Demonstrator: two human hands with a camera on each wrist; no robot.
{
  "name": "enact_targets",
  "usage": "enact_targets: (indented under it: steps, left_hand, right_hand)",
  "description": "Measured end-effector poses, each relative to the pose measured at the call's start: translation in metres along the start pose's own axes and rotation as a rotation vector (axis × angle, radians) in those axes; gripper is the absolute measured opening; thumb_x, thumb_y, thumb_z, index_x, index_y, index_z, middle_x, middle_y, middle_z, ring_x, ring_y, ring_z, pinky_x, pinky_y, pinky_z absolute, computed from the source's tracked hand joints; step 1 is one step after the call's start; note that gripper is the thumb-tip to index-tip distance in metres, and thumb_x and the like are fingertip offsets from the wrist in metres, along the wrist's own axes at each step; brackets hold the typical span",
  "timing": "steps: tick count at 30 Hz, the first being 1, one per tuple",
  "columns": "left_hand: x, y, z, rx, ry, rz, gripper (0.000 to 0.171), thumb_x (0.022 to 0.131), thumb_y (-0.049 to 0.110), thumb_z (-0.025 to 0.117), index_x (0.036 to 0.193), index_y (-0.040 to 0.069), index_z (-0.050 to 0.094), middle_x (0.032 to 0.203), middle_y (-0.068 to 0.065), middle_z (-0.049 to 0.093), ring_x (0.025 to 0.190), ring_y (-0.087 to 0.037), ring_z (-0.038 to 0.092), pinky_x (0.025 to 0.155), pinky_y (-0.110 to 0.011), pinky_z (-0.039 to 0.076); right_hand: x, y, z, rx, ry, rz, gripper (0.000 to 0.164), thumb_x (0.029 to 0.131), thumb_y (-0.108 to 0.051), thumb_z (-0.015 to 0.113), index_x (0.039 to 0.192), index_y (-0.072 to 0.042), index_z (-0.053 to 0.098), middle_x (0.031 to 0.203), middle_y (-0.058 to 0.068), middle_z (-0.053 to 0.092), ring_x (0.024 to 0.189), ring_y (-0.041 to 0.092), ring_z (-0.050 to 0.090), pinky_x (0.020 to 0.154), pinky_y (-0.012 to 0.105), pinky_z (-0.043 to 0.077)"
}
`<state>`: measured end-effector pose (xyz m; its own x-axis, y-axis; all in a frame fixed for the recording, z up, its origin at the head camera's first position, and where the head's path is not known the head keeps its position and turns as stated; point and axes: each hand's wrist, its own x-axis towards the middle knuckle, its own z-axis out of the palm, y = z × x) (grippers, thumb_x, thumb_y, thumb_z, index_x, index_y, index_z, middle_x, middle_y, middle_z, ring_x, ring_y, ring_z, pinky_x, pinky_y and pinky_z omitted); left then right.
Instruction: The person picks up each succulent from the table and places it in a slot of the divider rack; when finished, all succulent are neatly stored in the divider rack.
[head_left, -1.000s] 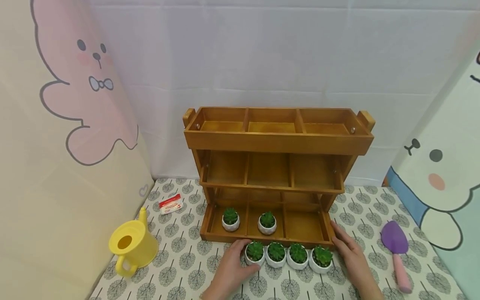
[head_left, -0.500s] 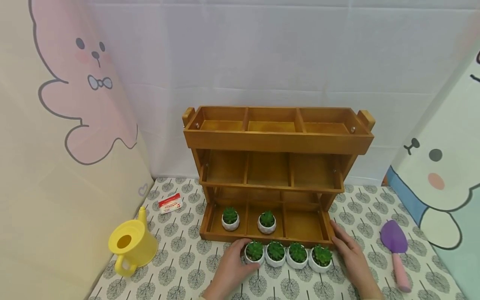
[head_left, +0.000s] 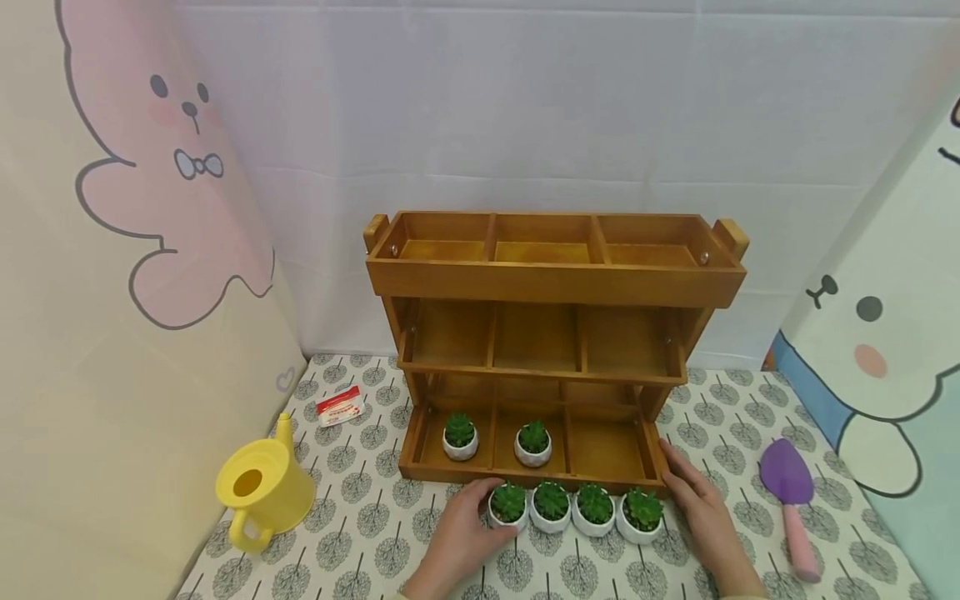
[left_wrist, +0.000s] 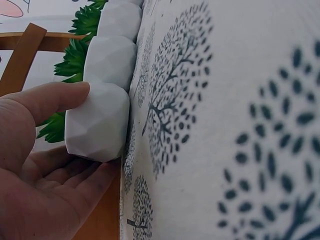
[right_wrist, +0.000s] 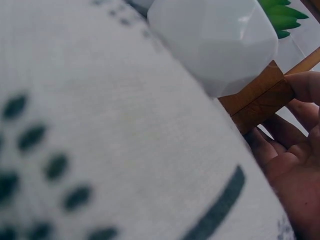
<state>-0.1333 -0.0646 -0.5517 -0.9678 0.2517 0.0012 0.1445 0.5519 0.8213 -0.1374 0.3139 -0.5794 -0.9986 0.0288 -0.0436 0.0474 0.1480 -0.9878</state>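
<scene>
A three-tier wooden shelf (head_left: 555, 283) stands upright on the patterned cloth. Along its front edge sits a row of several succulents in white faceted pots. My left hand (head_left: 467, 527) holds the leftmost potted succulent (head_left: 508, 503), thumb on the near side and fingers around the far side; the left wrist view shows the pot (left_wrist: 97, 120) between them. At the shelf's lower right corner, my right hand (head_left: 705, 510) rests against the wood (right_wrist: 262, 97), beside the rightmost potted succulent (head_left: 641, 515). Two more succulents sit in the bottom tier's left (head_left: 460, 437) and middle (head_left: 532, 442) compartments.
On the left are a yellow watering can (head_left: 266, 487) and a small red-and-white packet (head_left: 341, 407). A purple trowel with a pink handle (head_left: 791, 504) lies at the right. White fabric (head_left: 555, 108) hangs behind the shelf.
The head view has shifted very slightly. Both hands, the pots and the shelf keep their places.
</scene>
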Motion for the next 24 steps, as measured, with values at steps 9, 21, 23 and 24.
enact_targets:
  steps: [9,21,23,24]
  left_hand:
    - [0.000,0.001,-0.005,-0.001,0.011,0.054,0.064,0.078,0.022,0.089,0.137,0.008,0.065,0.131,-0.006,0.065,0.113,-0.027,0.065,0.095,-0.043,0.054]
    - [0.003,0.011,-0.016,0.005,0.044,0.106,0.063,0.075,0.016,0.084,0.135,0.006,0.066,0.130,-0.006,0.066,0.115,-0.027,0.065,0.098,-0.045,0.053]
    - [0.003,0.014,-0.018,0.004,0.050,0.113,0.063,0.075,0.016,0.084,0.135,0.005,0.066,0.130,-0.006,0.066,0.115,-0.026,0.065,0.098,-0.047,0.053]
    - [0.004,0.016,-0.019,0.001,0.051,0.112,0.063,0.075,0.016,0.084,0.135,0.006,0.066,0.130,-0.006,0.066,0.115,-0.026,0.065,0.098,-0.047,0.053]
  right_hand:
    - [0.000,0.001,0.001,0.024,0.002,-0.013,0.058,0.113,-0.030,0.049,0.166,-0.016,0.031,0.172,0.017,0.016,0.143,-0.002,0.032,0.102,0.008,0.037]
    - [0.000,0.002,0.001,0.039,0.003,-0.011,0.058,0.112,-0.030,0.050,0.166,-0.015,0.031,0.172,0.017,0.015,0.146,0.001,0.030,0.102,0.008,0.037]
    - [0.000,0.001,0.001,0.049,-0.005,-0.013,0.059,0.113,-0.029,0.050,0.166,-0.015,0.030,0.172,0.017,0.014,0.149,0.006,0.027,0.102,0.008,0.037]
    - [0.001,0.001,0.001,0.056,-0.010,-0.015,0.059,0.113,-0.029,0.050,0.166,-0.014,0.030,0.172,0.017,0.013,0.151,0.009,0.025,0.102,0.008,0.037]
